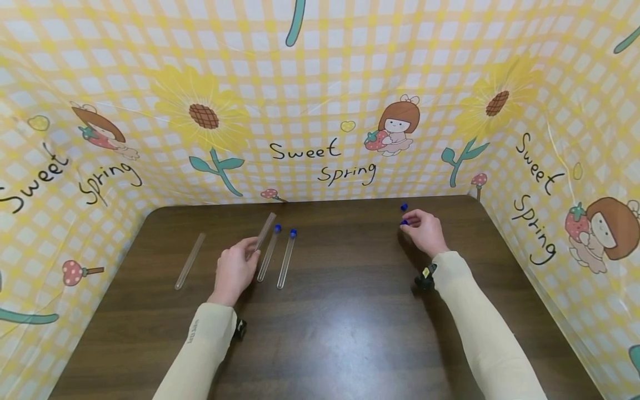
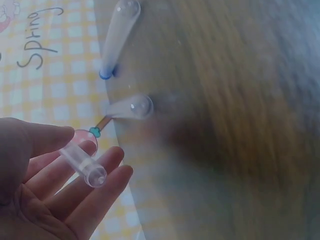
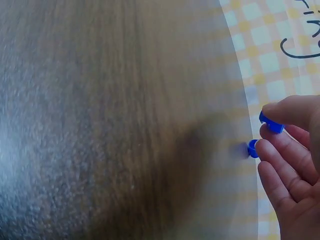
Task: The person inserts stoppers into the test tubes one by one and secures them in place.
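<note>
My left hand (image 1: 236, 270) pinches a clear, uncapped test tube (image 1: 265, 229) between thumb and fingers, tilted above the table. In the left wrist view the rounded end of that test tube (image 2: 92, 172) points toward the camera. Just right of this hand lie two test tubes with blue caps, one nearer (image 1: 269, 256) and one farther right (image 1: 287, 260). Over the table's far right, my right hand (image 1: 425, 232) pinches a blue cap (image 3: 272, 122) between thumb and fingertips. Another blue cap (image 1: 404, 207) lies on the table just beyond it.
An uncapped test tube (image 1: 190, 261) lies on the table left of my left hand. The dark wooden table (image 1: 340, 311) is bordered at the back and sides by a yellow checked cloth (image 1: 310, 111). Dark wrist cameras sit on both sleeves.
</note>
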Tool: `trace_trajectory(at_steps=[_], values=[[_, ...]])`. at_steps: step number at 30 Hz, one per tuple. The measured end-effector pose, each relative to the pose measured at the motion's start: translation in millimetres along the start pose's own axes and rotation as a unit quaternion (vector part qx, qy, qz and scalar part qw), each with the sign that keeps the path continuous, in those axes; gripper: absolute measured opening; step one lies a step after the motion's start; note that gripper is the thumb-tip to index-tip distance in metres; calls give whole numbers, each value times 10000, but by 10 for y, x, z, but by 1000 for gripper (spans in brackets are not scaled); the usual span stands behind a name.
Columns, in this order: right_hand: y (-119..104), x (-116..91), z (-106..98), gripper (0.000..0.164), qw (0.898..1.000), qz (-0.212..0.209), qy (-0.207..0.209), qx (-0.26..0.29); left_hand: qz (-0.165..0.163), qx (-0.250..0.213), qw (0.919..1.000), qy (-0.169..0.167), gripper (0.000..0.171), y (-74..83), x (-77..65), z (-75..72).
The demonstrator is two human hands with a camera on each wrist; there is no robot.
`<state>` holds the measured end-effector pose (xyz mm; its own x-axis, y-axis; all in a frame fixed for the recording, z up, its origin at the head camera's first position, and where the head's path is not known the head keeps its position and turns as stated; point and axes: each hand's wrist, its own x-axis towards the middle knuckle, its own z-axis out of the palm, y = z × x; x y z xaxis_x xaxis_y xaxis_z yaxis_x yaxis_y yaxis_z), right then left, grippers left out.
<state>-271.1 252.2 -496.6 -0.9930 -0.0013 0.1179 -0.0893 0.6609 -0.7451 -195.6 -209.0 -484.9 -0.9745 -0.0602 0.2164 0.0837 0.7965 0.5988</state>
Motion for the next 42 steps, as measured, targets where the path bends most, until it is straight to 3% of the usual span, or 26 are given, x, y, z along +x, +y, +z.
trace_trajectory(at_steps=[12, 26, 37, 42], values=[[-44, 14, 21, 21, 9998, -155, 22, 121, 475, -392, 9981, -29, 35, 141, 25, 102], [-138, 9, 26, 22, 9995, -98, -32, 299, 508, -353, 9976, -315, 33, 373, 3, 175], [-228, 23, 51, 23, 9993, -179, -19, 333, 535, -707, 9922, -876, 35, 494, -51, 305], [-257, 33, 56, 24, 9992, -178, -63, 347, 647, -647, 9913, -941, 35, 536, -80, 372]])
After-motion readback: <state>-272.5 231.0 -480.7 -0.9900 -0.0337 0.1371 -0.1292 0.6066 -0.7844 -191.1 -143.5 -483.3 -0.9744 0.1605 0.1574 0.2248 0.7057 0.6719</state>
